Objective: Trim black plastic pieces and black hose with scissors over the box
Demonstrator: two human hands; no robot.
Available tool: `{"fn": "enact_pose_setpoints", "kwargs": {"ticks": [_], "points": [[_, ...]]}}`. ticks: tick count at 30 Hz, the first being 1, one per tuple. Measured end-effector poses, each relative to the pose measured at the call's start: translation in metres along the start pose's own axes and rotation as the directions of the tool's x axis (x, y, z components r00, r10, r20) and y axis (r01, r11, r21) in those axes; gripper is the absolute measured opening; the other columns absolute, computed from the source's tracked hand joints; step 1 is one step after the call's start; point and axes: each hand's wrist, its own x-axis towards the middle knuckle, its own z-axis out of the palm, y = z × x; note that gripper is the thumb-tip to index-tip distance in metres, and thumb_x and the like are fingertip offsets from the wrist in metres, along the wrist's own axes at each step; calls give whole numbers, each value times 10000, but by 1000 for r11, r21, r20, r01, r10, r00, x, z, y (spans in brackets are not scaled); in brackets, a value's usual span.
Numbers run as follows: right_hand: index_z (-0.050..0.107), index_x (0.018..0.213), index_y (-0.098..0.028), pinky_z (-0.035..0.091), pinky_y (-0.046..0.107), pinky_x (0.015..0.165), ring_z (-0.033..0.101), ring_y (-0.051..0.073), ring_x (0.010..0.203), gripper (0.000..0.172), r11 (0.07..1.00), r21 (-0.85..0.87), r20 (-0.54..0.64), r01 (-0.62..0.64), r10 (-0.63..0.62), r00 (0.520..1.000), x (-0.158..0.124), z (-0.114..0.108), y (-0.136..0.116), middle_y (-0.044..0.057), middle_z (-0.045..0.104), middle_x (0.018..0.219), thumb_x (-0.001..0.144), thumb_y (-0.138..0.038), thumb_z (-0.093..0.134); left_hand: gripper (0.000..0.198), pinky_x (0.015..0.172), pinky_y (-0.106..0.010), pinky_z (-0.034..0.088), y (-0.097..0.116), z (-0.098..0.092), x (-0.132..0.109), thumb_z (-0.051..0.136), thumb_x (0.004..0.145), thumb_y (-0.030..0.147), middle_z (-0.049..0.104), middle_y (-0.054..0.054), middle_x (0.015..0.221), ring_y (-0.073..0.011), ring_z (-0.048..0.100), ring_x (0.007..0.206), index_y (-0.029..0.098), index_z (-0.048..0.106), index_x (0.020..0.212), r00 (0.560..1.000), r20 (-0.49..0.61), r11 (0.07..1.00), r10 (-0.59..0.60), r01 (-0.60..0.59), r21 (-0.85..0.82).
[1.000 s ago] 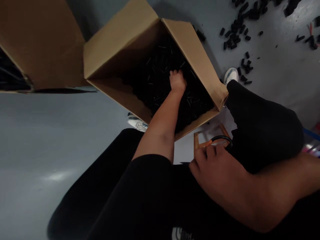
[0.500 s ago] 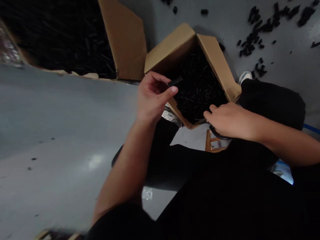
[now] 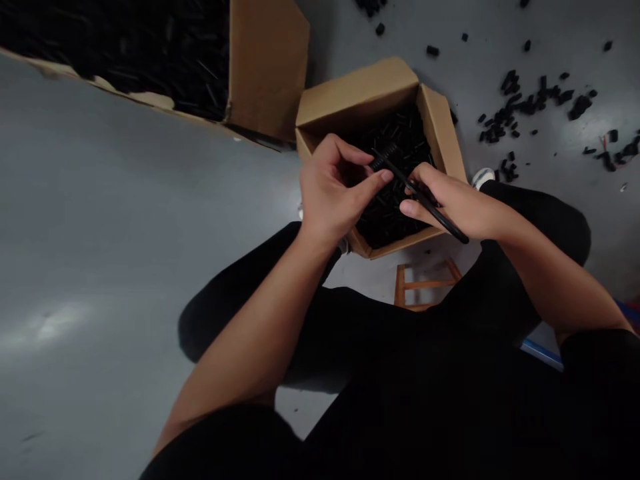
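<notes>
Floor point(image 3: 125, 267): smooth grey coated surface with a soft sheen and a pale patch of glare at the left; little else of the room shows.

Large cardboard box point(image 3: 267, 70): open at the upper left, flaps spread, packed with black pieces too dark to count.

Small cardboard box point(image 3: 357, 93): open, just beyond the large one, its near wall right under the hands and heaped with short black pieces point(image 3: 400, 223).

Scattered pieces: loose black pieces point(image 3: 510, 107) lying in clumps across the floor at the upper right, well apart from the hands.

Near the lap: black trousers point(image 3: 535, 220) cover both bent legs; a white sneaker point(image 3: 483, 177) pokes out beside the small box, a wooden frame point(image 3: 425, 283) stands beyond the knees, and a blue strip point(image 3: 543, 353) lies at the right.

Held thing: black cable point(image 3: 430, 207), slanting above the small box with its ribbed end point(image 3: 385, 159) toward the left hand.

Right hand point(image 3: 450, 207): fingers closed around the cable, holding it.

Left hand point(image 3: 333, 190): fingers curled and narrow at the ribbed end; I cannot tell whether they grip it.
</notes>
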Motion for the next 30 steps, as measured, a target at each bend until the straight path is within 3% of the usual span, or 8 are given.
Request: {"fn": "enact_pose_setpoints", "kwargs": {"ticks": [6, 10, 12, 17, 21, 24, 28, 30], "points": [[536, 1389, -181, 556, 372, 945, 667, 253, 1059, 404, 1000, 7, 22, -6, 6, 1000, 5, -3, -3, 120, 711, 1223, 1203, -535, 477, 442, 1073, -458, 690, 14, 4, -3, 1028, 880, 512, 793, -18, 1003, -323, 788, 1279, 282, 655, 934, 998, 49, 999, 27, -26, -28], [543, 1405, -175, 554, 371, 945, 666, 245, 1048, 395, 999, -20, -21, -33, 32, 999, 7, -1, -9, 113, 712, 1240, 1199, -507, 481, 400, 1094, -439, 673, 21, 2, -1, 1027, 890, 417, 793, -17, 992, -325, 789, 1286, 263, 660, 927, 1000, 23, 998, -11, 12, -55], [549, 1433, -184, 554, 381, 951, 671, 252, 1060, 406, 995, -81, -52, -57, 53, 997, 8, 1, -12, 103, 714, 1240, 1200, -508, 476, 373, 1056, -428, 671, 22, 2, 3, 1021, 890, 367, 784, -11, 954, -301, 811, 1162, 250, 668, 922, 1000, -8, 999, -1, 0, -38], [544, 1499, -199, 562, 377, 941, 694, 259, 1084, 439, 947, -315, -114, -71, 36, 993, 16, 12, -12, 99, 711, 1263, 1227, -510, 397, 336, 771, -349, 627, 15, 3, 14, 975, 835, 188, 769, 10, 942, -177, 756, 802, 236, 650, 906, 992, -76, 992, 103, -108, -68], [537, 1450, -198, 577, 372, 953, 707, 256, 1120, 418, 973, -230, -181, -8, -35, 983, 25, 17, -6, 108, 720, 1283, 1227, -522, 395, 329, 808, -403, 664, 14, 0, 18, 969, 916, 324, 684, 39, 818, -215, 819, 811, 243, 650, 919, 998, -60, 992, 36, -43, -118], [523, 1413, -203, 574, 357, 1014, 705, 238, 1169, 392, 989, -135, -199, 58, -84, 976, 28, 15, -8, 137, 728, 1353, 1221, -532, 428, 386, 786, -445, 700, 15, -4, 19, 1038, 869, 360, 716, 17, 773, -237, 806, 762, 252, 668, 880, 1000, -21, 982, 20, -24, -187], [479, 1596, -267, 559, 378, 1023, 658, 267, 1303, 485, 937, -349, -107, -29, -9, 994, 31, 11, -15, 152, 681, 1532, 1232, -560, 349, 314, 816, -469, 720, 14, -6, 20, 1001, 927, 367, 736, 26, 802, -235, 833, 798, 226, 720, 929, 996, 74, 972, -46, 62, -226], [444, 1673, -284, 554, 398, 1015, 623, 299, 1374, 566, 881, -470, -81, -51, 14, 997, 32, 11, -18, 165, 646, 1593, 1217, -612, 375, 362, 831, -468, 730, 13, -7, 21, 1045, 889, 385, 760, 14, 800, -232, 826, 784, 214, 727, 918, 989, 104, 952, -102, 127, -279]]}}
